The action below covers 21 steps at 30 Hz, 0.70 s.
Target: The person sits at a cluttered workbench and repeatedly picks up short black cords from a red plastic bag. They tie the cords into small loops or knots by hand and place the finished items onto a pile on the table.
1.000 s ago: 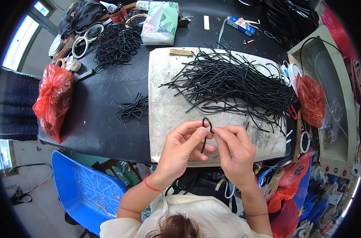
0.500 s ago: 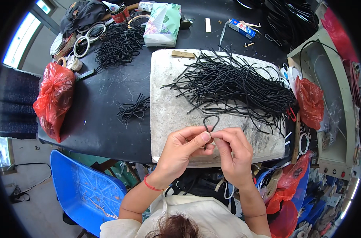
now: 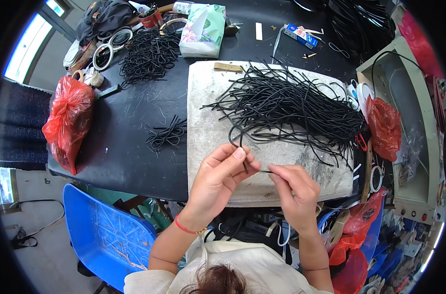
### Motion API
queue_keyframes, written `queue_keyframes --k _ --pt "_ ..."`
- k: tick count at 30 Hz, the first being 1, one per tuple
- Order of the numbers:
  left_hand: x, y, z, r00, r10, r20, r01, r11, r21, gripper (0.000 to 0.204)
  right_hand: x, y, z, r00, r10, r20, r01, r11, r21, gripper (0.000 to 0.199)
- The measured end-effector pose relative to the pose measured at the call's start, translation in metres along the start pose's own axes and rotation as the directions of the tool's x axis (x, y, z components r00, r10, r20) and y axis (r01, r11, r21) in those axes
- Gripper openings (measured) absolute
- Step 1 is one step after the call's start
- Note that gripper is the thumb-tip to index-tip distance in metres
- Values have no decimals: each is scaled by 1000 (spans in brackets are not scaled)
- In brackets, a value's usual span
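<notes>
My left hand (image 3: 219, 171) pinches a thin black cord (image 3: 231, 134) between thumb and fingers; its loop stands up past the fingertips and a short end hangs below. To the right, my right hand (image 3: 296, 188) grips a dark end of cord between thumb and forefinger, with a gap between the hands. Whether that end belongs to the looped cord is hard to make out. Both hands are over the pale stained board (image 3: 210, 100). Beyond them a large heap of loose black cords (image 3: 291, 103) covers much of the board. A small bundle of looped cords (image 3: 165, 133) lies left of the board.
Farther back is a tangled pile of black cords (image 3: 147, 56), beside a green-and-white tissue pack (image 3: 203, 32). A red plastic bag (image 3: 68, 120) stands at the table's left edge. A blue plastic chair (image 3: 105, 235) is below it. On the right is a grey metal box (image 3: 414, 132).
My hands have drawn apart: the left moved slightly left and up with the looped cord, the right moved right and a little down. The cord's loop now leans left.
</notes>
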<state>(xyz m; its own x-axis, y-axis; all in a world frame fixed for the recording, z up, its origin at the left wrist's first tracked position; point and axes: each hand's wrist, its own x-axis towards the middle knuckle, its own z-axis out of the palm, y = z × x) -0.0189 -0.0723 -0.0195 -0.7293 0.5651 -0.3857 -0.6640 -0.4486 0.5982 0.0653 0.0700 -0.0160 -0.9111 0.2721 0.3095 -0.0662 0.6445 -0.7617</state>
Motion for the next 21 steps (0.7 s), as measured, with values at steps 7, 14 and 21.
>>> queue_keyframes --k 7,14,21 --pt "1 0 -9 977 -177 116 150 966 211 14 15 -3 -2 944 -330 -9 319 918 -235 24" --pt "-3 -6 -1 983 -118 139 83 968 239 13 8 -1 10 972 -198 -125 188 979 -84 22" --pt "-4 1 -1 992 98 83 -127 638 759 9 14 -11 -25 959 -255 126 279 927 -251 22"
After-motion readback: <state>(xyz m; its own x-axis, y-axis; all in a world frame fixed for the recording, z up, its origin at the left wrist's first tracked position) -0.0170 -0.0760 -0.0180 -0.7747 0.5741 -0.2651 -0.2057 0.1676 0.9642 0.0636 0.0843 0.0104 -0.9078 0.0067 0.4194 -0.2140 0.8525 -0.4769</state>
